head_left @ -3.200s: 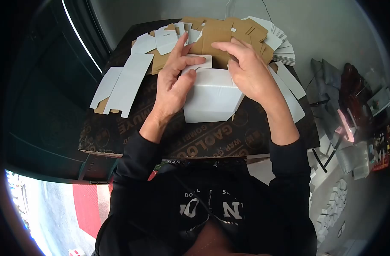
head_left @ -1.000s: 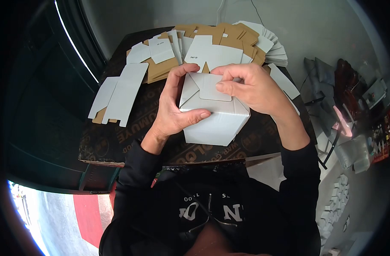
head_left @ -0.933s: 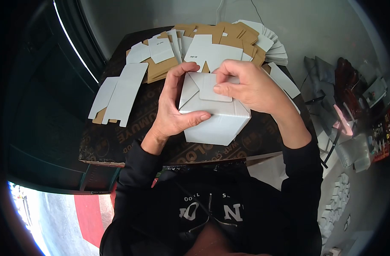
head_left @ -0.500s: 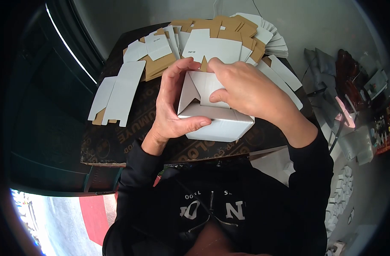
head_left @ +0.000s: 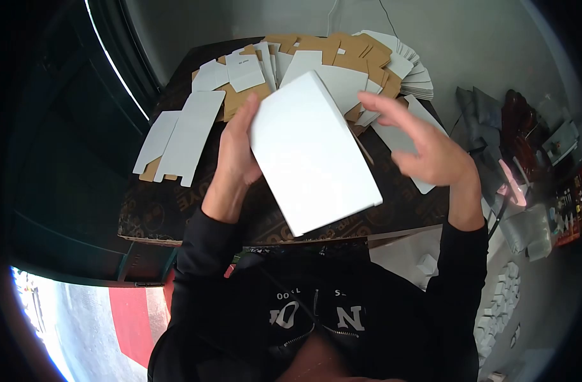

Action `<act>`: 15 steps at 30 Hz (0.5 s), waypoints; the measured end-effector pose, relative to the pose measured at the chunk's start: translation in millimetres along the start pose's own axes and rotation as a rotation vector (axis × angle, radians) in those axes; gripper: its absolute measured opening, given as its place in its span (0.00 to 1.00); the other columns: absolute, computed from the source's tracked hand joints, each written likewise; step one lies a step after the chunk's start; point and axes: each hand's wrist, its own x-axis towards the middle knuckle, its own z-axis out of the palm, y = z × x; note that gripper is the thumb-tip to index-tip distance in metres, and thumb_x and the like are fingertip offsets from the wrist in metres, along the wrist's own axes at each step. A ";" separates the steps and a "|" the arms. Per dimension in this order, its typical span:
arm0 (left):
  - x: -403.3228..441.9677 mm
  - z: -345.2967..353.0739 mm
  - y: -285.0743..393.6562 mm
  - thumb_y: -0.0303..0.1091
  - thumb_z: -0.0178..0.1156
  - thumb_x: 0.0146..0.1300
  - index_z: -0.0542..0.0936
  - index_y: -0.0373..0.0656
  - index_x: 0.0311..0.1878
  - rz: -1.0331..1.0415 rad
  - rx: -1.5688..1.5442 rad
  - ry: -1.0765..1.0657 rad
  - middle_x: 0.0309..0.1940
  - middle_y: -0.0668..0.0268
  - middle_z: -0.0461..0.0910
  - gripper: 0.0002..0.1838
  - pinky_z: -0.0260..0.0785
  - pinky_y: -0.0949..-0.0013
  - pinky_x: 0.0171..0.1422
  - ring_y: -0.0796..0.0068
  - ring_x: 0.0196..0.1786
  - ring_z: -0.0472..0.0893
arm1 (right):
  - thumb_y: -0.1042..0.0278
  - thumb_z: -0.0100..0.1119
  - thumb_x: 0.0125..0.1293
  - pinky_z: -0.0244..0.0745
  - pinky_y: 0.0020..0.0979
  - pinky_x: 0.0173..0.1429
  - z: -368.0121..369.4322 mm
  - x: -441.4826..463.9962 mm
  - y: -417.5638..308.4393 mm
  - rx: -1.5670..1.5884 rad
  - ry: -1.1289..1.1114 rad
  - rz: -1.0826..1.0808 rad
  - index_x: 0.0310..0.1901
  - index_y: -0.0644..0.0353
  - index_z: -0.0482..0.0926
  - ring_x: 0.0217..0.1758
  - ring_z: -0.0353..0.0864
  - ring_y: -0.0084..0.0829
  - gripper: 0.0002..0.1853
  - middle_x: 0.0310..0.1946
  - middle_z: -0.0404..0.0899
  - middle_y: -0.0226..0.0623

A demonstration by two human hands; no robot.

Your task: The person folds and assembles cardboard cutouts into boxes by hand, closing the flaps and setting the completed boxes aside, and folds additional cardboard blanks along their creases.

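Turned since half a second ago, our white box (head_left: 313, 156) now shows a broad blank face where its flaps were, and our right hand (head_left: 434, 149) has come away from it. We have the box in our left hand (head_left: 237, 143) alone, gripped at its left side; one digit shows along the edge, and the others pass out of sight, so we cannot tell how far they wrap around. The box slants above the dark table (head_left: 157, 213); whether it touches, we cannot tell. Our right fingers are loosely curved and parted wide from the thumb, empty, just beside the box. Near that hand lies a flat white card (head_left: 392, 137). Beyond the box we see a cardboard pile (head_left: 316, 51), and to its left a white cutout (head_left: 192, 130).
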 end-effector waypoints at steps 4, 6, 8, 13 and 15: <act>-7.7 18.0 6.7 0.50 0.52 0.72 0.72 0.30 0.62 -0.158 0.011 0.081 0.53 0.45 0.76 0.30 0.79 0.62 0.47 0.60 0.44 0.84 | 0.82 0.57 0.50 0.70 0.39 0.68 28.9 -12.0 -0.6 -0.214 -0.023 -0.033 0.75 0.65 0.59 0.62 0.77 0.46 0.45 0.66 0.73 0.54; -10.9 24.9 9.7 0.51 0.48 0.74 0.71 0.29 0.63 -0.236 0.020 0.116 0.52 0.41 0.76 0.30 0.81 0.62 0.45 0.59 0.43 0.85 | 0.78 0.56 0.54 0.75 0.39 0.56 49.1 -7.4 -6.0 -0.333 0.131 -0.016 0.69 0.67 0.64 0.51 0.81 0.48 0.36 0.55 0.78 0.52; -13.4 28.4 11.4 0.51 0.44 0.77 0.70 0.28 0.64 -0.315 0.031 0.146 0.52 0.37 0.77 0.31 0.82 0.62 0.43 0.58 0.41 0.86 | 0.74 0.55 0.58 0.80 0.40 0.43 61.3 -5.2 -8.2 -0.450 0.291 0.004 0.63 0.69 0.70 0.41 0.85 0.50 0.28 0.44 0.84 0.51; 25.4 -26.2 -10.0 0.54 0.54 0.72 0.57 0.28 0.73 -0.754 0.233 -0.287 0.66 0.34 0.66 0.41 0.78 0.57 0.60 0.48 0.56 0.81 | 0.68 0.53 0.63 0.75 0.39 0.28 50.6 -7.6 6.9 -0.213 0.308 0.584 0.46 0.71 0.77 0.23 0.81 0.45 0.15 0.27 0.82 0.45; 21.3 -38.7 -7.2 0.54 0.57 0.69 0.53 0.28 0.74 -0.590 0.343 -0.388 0.67 0.34 0.64 0.45 0.74 0.55 0.64 0.46 0.59 0.78 | 0.66 0.53 0.64 0.75 0.38 0.28 49.5 -6.6 2.5 -0.129 0.315 0.664 0.43 0.71 0.77 0.22 0.80 0.43 0.14 0.26 0.81 0.45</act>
